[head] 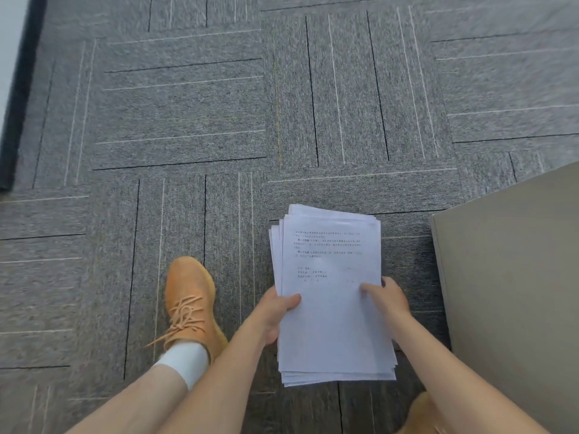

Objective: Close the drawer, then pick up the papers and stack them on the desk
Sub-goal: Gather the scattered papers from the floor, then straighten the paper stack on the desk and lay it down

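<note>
A loose stack of white printed papers (329, 296) is held above the grey carpet, its sheets slightly fanned at the edges. My left hand (275, 311) grips the stack's left edge, thumb on top. On the right edge, my right hand (388, 299) holds the same stack with the thumb pressed on the top sheet. No drawer is in view.
A grey-beige flat furniture surface (513, 277) fills the right side, close to my right arm. My left foot in an orange sneaker (191, 305) stands on the carpet (188, 120) left of the papers. A dark baseboard (18, 98) runs along the far left.
</note>
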`<state>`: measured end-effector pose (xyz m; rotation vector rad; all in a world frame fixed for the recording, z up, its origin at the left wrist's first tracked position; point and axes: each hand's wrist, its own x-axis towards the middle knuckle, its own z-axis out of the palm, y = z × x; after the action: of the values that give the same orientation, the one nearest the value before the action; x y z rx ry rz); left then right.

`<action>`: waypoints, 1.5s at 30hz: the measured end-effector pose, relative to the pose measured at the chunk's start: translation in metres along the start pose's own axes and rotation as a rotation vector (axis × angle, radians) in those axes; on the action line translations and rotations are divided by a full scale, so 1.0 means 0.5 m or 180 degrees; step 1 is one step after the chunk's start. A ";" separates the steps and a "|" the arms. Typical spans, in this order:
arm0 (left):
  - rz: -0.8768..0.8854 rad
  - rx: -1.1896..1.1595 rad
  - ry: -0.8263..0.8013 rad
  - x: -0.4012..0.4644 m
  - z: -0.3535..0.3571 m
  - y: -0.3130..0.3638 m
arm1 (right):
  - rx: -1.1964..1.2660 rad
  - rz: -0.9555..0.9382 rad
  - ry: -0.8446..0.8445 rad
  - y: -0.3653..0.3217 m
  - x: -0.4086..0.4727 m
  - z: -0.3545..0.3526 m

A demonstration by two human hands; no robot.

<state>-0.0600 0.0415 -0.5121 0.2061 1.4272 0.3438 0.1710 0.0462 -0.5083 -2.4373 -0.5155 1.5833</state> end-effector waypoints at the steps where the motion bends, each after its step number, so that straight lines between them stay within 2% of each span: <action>1: 0.0067 0.0001 -0.0005 -0.018 -0.002 0.020 | 0.0118 -0.0003 -0.0096 -0.010 -0.016 -0.007; 7: 0.0537 0.0059 0.0045 -0.200 0.002 0.176 | 0.0565 -0.0708 -0.0221 -0.142 -0.179 -0.083; 13: 0.1312 0.0124 -0.0205 -0.524 0.040 0.369 | 0.0999 -0.1732 -0.0108 -0.316 -0.481 -0.215; 17: 0.1998 0.0282 -0.0399 -0.779 0.094 0.460 | 0.1056 -0.2462 0.0315 -0.372 -0.728 -0.341; 21: 0.2629 0.0430 -0.0826 -1.057 0.193 0.459 | 0.1306 -0.2959 0.0654 -0.355 -0.993 -0.492; 26: 0.3242 0.0475 -0.1157 -1.323 0.334 0.380 | 0.1589 -0.3390 0.1504 -0.224 -1.258 -0.687; 34: 0.3995 0.1285 -0.2302 -1.595 0.560 0.145 | 0.2228 -0.3483 0.2716 0.155 -1.541 -0.899; 40: 0.4055 0.1652 -0.2881 -1.692 0.705 -0.010 | 0.2673 -0.3411 0.3288 0.385 -1.633 -0.974; 45: 0.3832 0.1866 -0.3195 -1.696 0.826 -0.106 | 0.2918 -0.2962 0.3748 0.515 -1.650 -1.008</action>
<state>0.2643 -0.2804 0.3149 1.5104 0.2195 0.6477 0.3728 -0.4954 0.3083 -1.5397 -0.4071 -0.1166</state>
